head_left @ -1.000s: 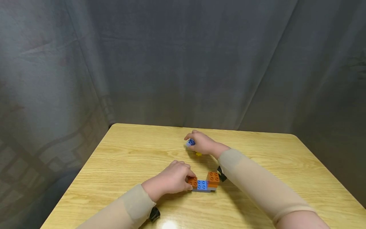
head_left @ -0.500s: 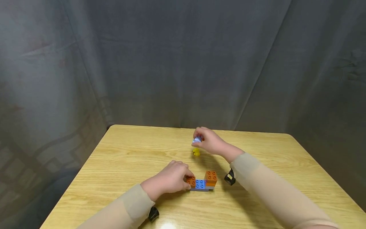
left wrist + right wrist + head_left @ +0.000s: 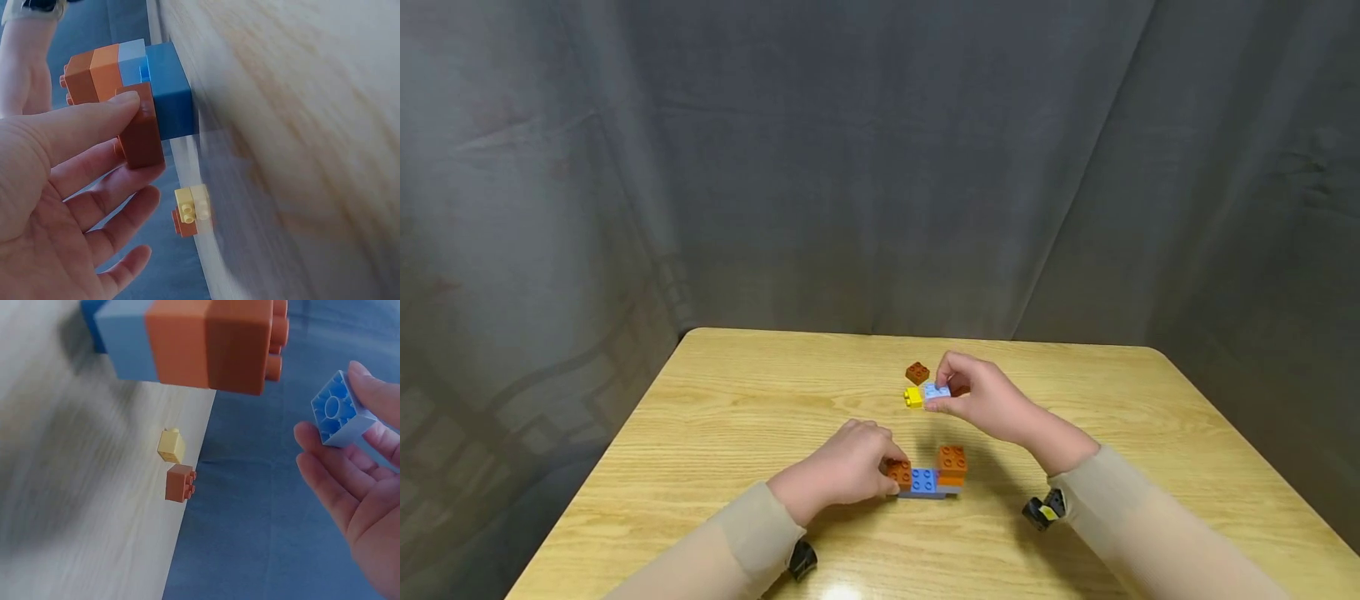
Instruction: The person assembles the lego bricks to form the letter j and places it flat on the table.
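My left hand [image 3: 855,465] pinches a reddish-brown toy brick [image 3: 142,128] on the left end of a small brick build. The build's base is a blue brick [image 3: 923,481] on the table. Its right end carries a stack with a light blue brick [image 3: 132,61], an orange brick [image 3: 106,72] and a brown brick [image 3: 952,457] on top. My right hand [image 3: 992,400] holds a loose light blue brick [image 3: 340,412] between thumb and fingertips, raised off the table. The right wrist view shows that brick's hollow underside.
A small yellow brick [image 3: 913,397] lies on its side on the wooden table [image 3: 760,400], beyond the build. Just behind it sits a loose brown brick [image 3: 917,372], studs up. A grey curtain [image 3: 865,167] hangs behind the table's far edge.
My right hand has lifted the light blue brick and carried it right and nearer, turning it studs up. The loose brown brick has come into sight. My left hand stays on the build.
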Tool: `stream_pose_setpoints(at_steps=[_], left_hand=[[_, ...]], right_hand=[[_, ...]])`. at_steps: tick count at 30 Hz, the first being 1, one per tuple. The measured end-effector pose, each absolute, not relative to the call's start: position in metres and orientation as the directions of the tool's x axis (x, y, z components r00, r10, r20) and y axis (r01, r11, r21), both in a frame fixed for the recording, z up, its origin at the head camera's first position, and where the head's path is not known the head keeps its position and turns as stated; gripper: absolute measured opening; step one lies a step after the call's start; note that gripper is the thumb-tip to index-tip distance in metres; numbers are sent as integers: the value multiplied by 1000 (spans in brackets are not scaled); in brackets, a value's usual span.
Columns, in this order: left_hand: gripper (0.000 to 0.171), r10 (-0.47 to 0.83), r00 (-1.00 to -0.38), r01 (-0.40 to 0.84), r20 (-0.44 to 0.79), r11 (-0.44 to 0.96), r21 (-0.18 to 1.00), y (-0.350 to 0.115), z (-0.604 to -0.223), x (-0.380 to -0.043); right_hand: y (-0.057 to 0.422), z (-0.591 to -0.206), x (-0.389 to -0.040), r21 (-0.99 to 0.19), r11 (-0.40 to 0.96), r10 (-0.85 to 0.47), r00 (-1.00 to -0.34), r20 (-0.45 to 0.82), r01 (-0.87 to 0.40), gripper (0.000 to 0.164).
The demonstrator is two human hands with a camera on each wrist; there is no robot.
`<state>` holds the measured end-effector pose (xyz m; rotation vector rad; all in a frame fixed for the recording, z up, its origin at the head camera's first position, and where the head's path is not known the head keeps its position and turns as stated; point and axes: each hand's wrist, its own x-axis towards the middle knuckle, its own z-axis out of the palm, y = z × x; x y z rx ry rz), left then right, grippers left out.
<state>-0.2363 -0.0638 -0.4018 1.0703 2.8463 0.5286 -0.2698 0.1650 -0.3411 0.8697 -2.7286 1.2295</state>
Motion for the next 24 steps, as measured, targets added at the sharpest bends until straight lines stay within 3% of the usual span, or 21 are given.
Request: stream_pose_setpoints(at_steps=[10, 24], left_hand=[[36, 644, -761, 629, 80, 701, 336, -64, -402, -235], [35, 639, -766, 619, 72, 703, 350, -64, -401, -234]], right_hand=[[183, -352, -239, -672, 527, -493, -831, 256, -520, 30], [188, -366, -226, -641, 536, -546, -804, 234, -550, 26]])
